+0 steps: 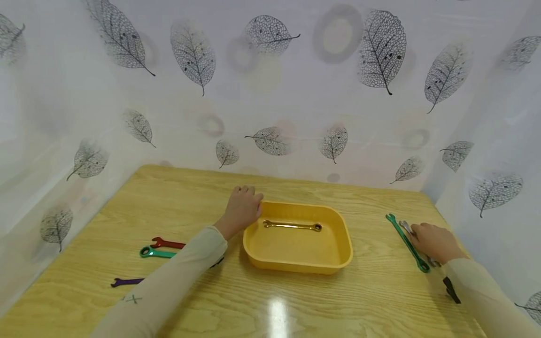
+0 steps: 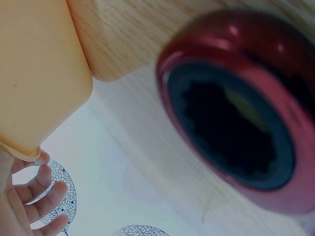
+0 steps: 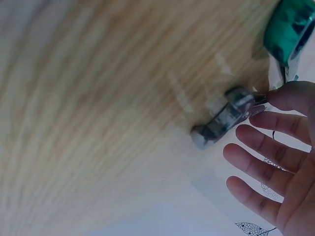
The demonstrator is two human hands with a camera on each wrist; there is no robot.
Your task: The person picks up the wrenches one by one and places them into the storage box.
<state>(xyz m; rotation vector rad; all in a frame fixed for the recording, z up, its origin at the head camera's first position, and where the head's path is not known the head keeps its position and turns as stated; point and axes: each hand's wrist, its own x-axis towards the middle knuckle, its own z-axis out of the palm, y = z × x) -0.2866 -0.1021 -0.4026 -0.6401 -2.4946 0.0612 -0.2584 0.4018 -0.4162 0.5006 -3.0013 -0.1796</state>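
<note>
My left hand (image 1: 243,211) grips the far left corner of a yellow plastic tray (image 1: 296,268); in the left wrist view its fingers (image 2: 44,199) curl at the rim. A gold combination wrench (image 1: 292,226) lies inside, along the tray's far side. Over at the right, my right hand (image 1: 435,241) pinches a silver wrench (image 3: 224,120) between thumb and forefinger, its other fingers spread. Part of that wrench is hidden under the hand. A long green wrench (image 1: 407,244) lies just left of it on the table.
Left of the tray lie a red wrench (image 1: 168,243), a shorter green wrench (image 1: 157,252) and a purple wrench (image 1: 127,281), partly covered by my left sleeve. A leaf-patterned curtain (image 1: 270,103) surrounds the wooden table (image 1: 203,188).
</note>
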